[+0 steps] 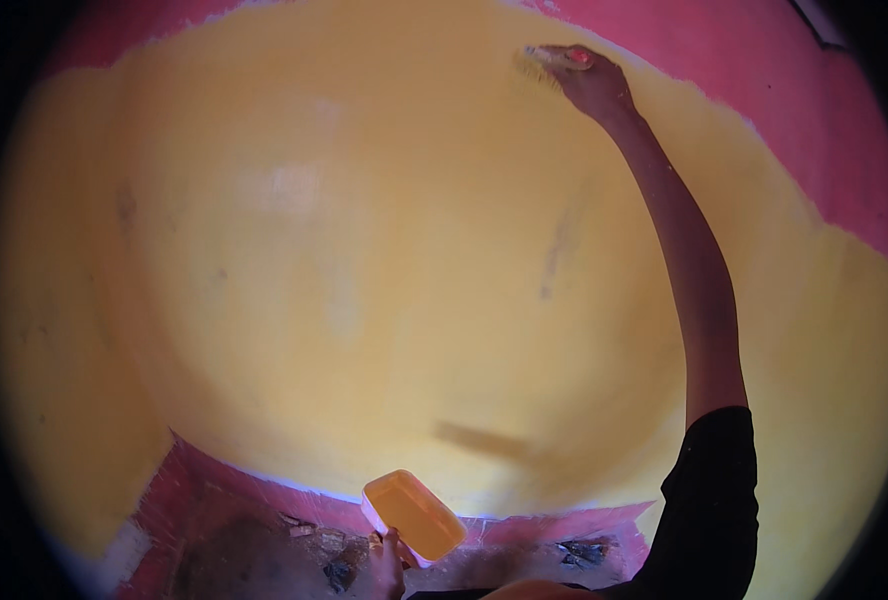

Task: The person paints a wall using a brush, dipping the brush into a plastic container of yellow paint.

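the left hand grips a tub of yellow paint at bottom centre; at upper right, the right hand is closed around a brush, against or close to the wall. painting looks well advanced: yellow covers most of it, dark smudges mark centre right, and pink remains in the upper corners and a low strip.
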Tool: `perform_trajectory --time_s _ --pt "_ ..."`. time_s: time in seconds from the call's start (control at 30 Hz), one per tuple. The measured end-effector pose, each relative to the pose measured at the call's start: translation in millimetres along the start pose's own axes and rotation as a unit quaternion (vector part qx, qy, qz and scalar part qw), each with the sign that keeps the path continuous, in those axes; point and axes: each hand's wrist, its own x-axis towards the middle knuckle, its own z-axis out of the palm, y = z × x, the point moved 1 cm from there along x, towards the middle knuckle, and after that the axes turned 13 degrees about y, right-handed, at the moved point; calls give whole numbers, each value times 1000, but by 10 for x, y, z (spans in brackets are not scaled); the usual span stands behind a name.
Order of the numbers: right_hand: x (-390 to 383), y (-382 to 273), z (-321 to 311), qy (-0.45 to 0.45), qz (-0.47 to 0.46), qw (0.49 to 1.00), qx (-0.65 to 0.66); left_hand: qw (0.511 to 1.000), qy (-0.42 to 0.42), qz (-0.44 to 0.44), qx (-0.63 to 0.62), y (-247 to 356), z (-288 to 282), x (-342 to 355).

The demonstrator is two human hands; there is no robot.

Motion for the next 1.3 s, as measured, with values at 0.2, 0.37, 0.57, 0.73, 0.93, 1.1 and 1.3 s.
perform_trajectory --time_s 0.2,0.37,0.57,0.73,0.93,1.1,1.3 --pt "-162 -72 129 -48 -38 997 -40 1000 -24 1 12 -47 -78 43" --pt "-1683 -367 193 -143 -141 980 3 998 -36 39 -33 24 21 -18" --pt "-1782 -270 230 -296 -91 949 53 999 -40 12 -10 123 41 -42" --pt "-654 51 284 -203 -31 978 -46 998 -38 32 -34 110 28 -36" --pt "-101 175 173 5 0 999 -52 998 -51 8 -23 196 -7 -206" --pt "-1281 -144 307 -3 -126 992 -25 997 -62 35 -22 16 -152 -175" --pt "-3019 -682 240 -194 -88 970 114 998 -43 46 2 -84 -244 -111"
